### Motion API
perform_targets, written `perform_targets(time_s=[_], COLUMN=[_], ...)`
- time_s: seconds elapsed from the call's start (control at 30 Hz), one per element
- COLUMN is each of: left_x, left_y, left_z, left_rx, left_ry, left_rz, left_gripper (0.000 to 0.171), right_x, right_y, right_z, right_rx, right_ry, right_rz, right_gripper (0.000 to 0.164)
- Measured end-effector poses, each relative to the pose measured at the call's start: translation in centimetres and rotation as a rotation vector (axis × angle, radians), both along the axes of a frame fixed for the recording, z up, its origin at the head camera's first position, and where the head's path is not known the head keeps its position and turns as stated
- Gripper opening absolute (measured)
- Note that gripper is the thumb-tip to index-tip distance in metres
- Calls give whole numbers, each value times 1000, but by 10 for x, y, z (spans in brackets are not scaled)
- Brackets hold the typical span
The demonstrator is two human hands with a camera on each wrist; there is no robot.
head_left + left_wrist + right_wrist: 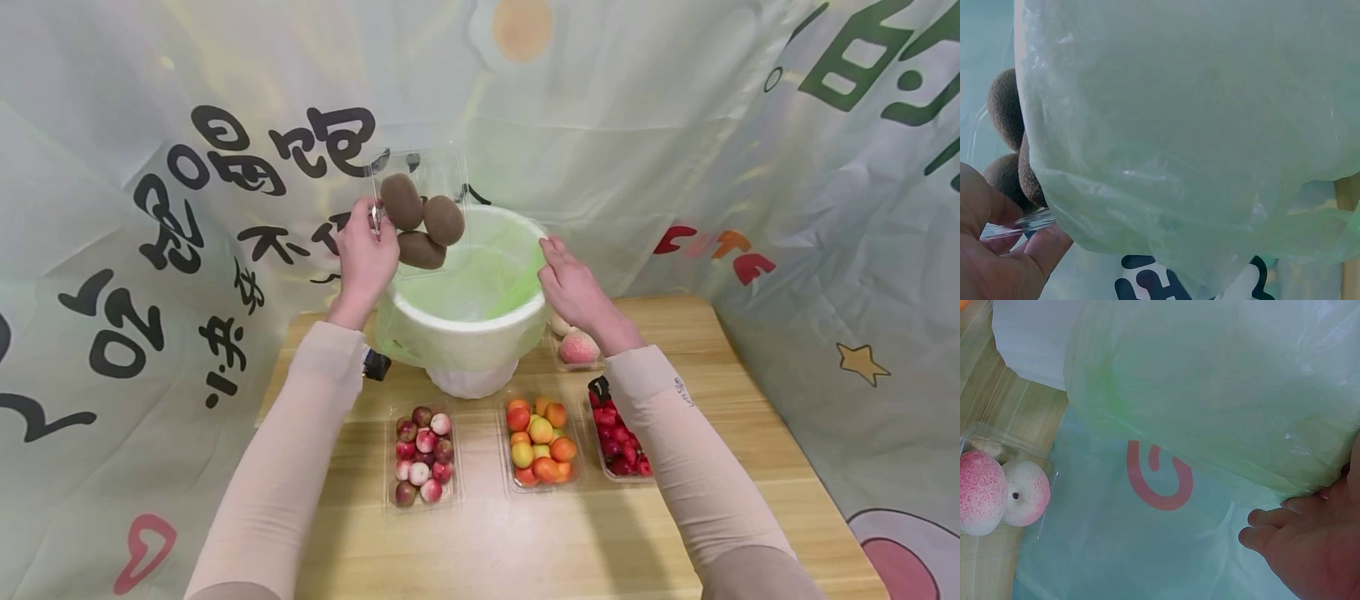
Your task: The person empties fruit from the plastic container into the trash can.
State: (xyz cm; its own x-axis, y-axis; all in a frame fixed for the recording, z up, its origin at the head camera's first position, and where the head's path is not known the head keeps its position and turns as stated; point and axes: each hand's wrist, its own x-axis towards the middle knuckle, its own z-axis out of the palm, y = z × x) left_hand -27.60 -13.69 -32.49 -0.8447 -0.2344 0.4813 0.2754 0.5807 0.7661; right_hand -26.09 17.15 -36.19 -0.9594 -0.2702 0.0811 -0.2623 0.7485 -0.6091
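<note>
My left hand (367,254) grips the edge of a clear plastic box (453,179) holding three brown kiwis (444,221). The box is tilted up at the left rim of a white bin (468,379), which has a pale green plastic bag (517,287) lining it and folded over its rim. In the left wrist view, thumb and fingers pinch the box edge, and the bag partly hides the kiwis (1005,109). My right hand (573,283) holds the bin's right rim. The right wrist view shows its fingers (1272,519) along the bag's outside.
On the wooden table (480,550) stand clear boxes of reddish plums (425,442), orange and yellow fruit (542,429), and red berries (618,437), partly under the right sleeve. Pink-white peaches (579,347) lie behind the right forearm. Printed cloth (600,150) hangs around the table.
</note>
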Motion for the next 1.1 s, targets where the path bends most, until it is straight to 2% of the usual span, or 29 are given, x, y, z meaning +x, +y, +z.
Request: perform_targets(time_s=[0.43, 0.8, 1.1], left_x=[-1, -2, -2], left_y=[4, 5, 8], left_z=[-2, -5, -4], left_rx=[-2, 14, 16], left_ry=[98, 150, 158], left_rz=[33, -10, -23], left_gripper=[29, 33, 43], right_x=[1, 1, 1], right_y=[-1, -1, -1], right_z=[2, 1, 0], right_rx=[-8, -9, -14], right_ry=[-5, -3, -9], right_rz=[-9, -13, -18], right_gripper=[65, 65, 65])
